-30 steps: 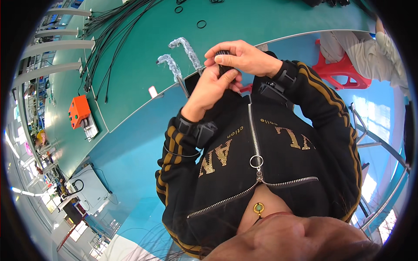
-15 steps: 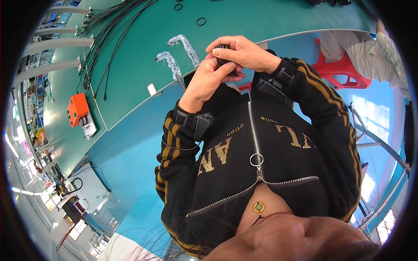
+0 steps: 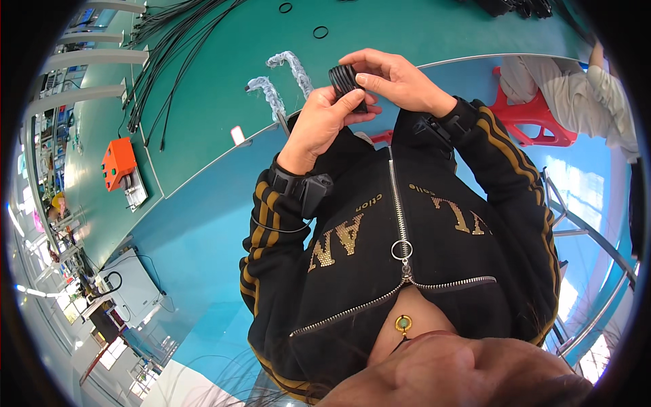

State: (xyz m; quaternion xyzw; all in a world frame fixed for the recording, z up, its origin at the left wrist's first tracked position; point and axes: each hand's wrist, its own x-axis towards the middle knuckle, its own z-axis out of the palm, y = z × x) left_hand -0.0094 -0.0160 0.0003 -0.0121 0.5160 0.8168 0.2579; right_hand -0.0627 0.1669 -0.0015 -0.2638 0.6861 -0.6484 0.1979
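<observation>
A small coil of black cable (image 3: 344, 79) is between my two hands, just past the near edge of the green table (image 3: 224, 102). My left hand (image 3: 324, 121) grips its lower end, the thumb lying across the loops and the fingers below. From the right, my right hand (image 3: 397, 83) is closed on the coil's upper side, thumb and index finger against it. Parts of the loops are hidden by the fingers. Beside my left hand, two bent prongs (image 3: 270, 97) wrapped in pale plastic film stand at the table edge.
Long black cables (image 3: 178, 51) lie in a bundle at the far left, next to grey curved arms (image 3: 95, 57). An orange box (image 3: 119, 163) sits on the left table. Two black rings (image 3: 321, 32) lie farther back. At right, a person in pale clothes (image 3: 573, 81) sits by a red stool (image 3: 536, 122).
My right hand has shifted slightly right and its fingers have opened out a little, so more of the coil's loops show. The left hand keeps its grip.
</observation>
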